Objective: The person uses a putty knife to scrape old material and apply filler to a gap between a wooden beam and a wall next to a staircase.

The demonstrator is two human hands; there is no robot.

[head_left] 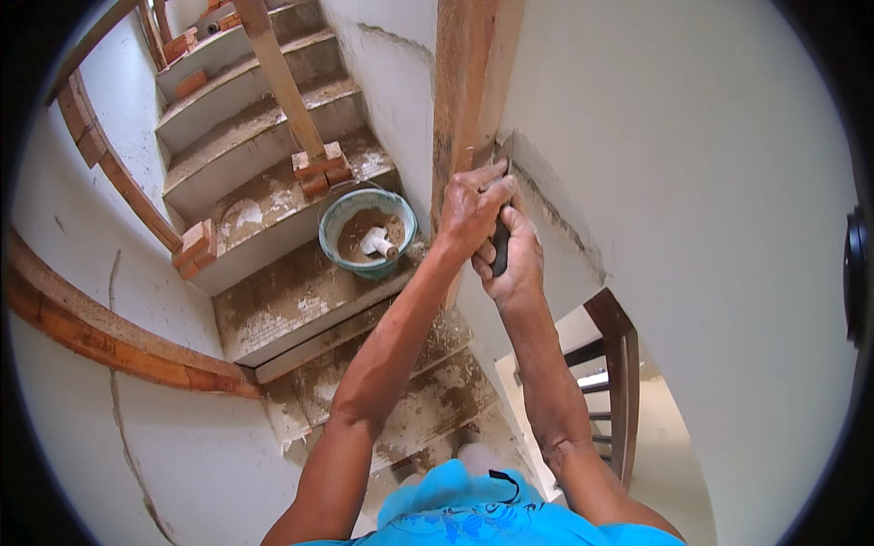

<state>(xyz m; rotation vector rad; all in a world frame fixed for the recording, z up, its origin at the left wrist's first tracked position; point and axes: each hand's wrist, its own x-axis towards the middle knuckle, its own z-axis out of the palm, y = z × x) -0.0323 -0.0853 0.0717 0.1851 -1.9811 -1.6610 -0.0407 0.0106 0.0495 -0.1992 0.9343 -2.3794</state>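
Observation:
Both my hands are raised together at the wall, beside a wooden post (pixel 460 82). My right hand (pixel 521 259) is closed around the dark handle (pixel 500 244) of a tool. A thin dark edge shows just above the fingers, against the wall; most of the tool is hidden, so its kind cannot be told. My left hand (pixel 467 211) lies over the tool's upper part, fingers bent and pressed onto it. A rough recessed groove (pixel 555 218) runs down the white wall to the right of my hands.
On a step at left stands a green bucket (pixel 330 244) of mortar with a white-coated tool (pixel 375 241) in it. Bricks (pixel 196 247) and a wooden prop (pixel 289 91) stand on the mortar-stained stairs (pixel 273 314). A dark railing (pixel 621 382) is at lower right.

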